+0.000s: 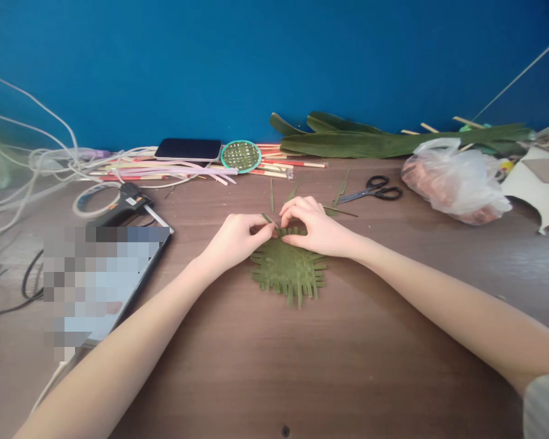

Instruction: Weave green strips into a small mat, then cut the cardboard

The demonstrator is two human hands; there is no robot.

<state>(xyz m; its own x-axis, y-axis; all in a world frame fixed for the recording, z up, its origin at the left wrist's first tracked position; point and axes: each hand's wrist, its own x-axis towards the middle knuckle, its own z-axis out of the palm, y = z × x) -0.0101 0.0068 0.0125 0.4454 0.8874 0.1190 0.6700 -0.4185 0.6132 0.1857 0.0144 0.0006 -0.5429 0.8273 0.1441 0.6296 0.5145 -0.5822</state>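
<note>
A woven mat of green leaf strips [289,265] lies on the brown table, its loose strip ends sticking out around the edge. At its far edge, my left hand [247,236] pinches a narrow leaf strip [267,217] between thumb and fingertips. My right hand [312,227] curls over the same edge from the right, thumb and fingers closed on the mat. Fingers partly cover the weave there. Beyond my hands lie several cut leaf strips [271,195]. Black-handled scissors [370,190] rest to the right of them.
To the left are a tablet [110,286] with a blurred screen, a glue gun [123,204] and tangled white cables [50,164]. Along the wall lie a phone [188,149], a round woven piece with a turquoise rim [241,157], long green leaves [348,143] and a plastic bag [457,180].
</note>
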